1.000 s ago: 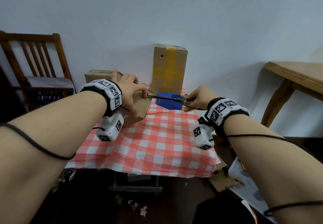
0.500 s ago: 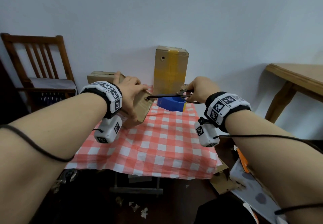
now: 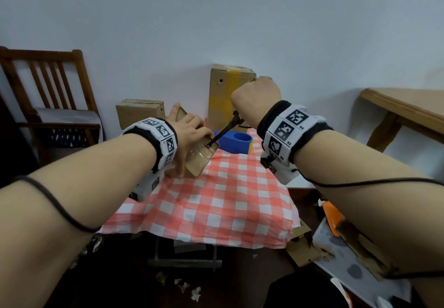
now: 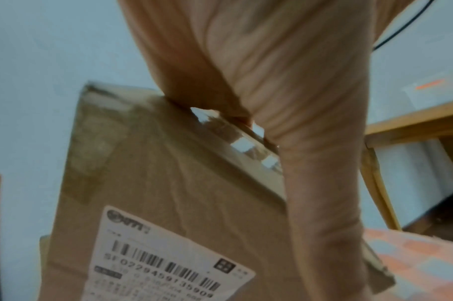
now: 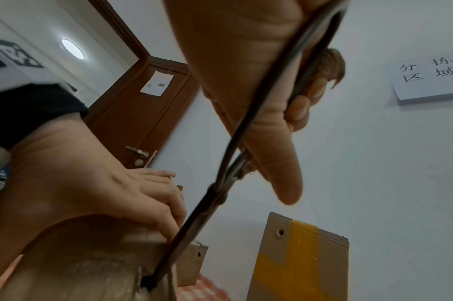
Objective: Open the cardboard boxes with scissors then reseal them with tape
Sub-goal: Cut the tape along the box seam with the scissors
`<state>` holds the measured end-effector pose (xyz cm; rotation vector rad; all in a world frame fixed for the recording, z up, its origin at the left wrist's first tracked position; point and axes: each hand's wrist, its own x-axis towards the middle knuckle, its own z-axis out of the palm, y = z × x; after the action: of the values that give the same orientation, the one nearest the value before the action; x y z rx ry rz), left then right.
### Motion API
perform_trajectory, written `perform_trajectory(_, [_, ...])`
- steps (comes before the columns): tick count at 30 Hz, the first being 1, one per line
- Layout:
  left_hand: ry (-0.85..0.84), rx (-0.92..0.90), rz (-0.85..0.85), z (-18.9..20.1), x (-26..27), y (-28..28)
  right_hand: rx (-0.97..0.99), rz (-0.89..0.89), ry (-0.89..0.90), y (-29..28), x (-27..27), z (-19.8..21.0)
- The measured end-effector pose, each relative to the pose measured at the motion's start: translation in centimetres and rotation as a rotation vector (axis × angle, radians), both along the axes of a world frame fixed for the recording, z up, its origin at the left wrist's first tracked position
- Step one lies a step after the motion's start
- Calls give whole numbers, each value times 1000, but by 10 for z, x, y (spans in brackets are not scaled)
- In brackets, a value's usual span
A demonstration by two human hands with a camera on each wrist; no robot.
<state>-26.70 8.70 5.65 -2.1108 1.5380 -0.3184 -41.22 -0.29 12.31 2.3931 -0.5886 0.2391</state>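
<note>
A: What is fitted to each wrist?
B: Black wristband [image 3: 296, 135], white tiles with black square codes, white camera block [image 3: 144, 187] beneath at 6 o'clock.
A: Cabling?
B: Thin black cable [image 3: 60, 209] crosses each bare forearm.

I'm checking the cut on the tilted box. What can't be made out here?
- Scissors tip: sunk into the box, every view.
- Right hand grip: head view shows only its back.
- Box label: blurred small print, bottom cut off, left wrist view.
- Box contents: unseen.
</note>
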Motion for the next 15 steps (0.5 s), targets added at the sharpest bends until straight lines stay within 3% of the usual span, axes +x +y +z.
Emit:
perform_trajectory(4, [-148,24,-29,-7,-1,-2,-10,1,20,5,1,-7])
perform_trajectory(15, [-242,47,-135,-10,-12,14,123,4,56,-14,11,-24])
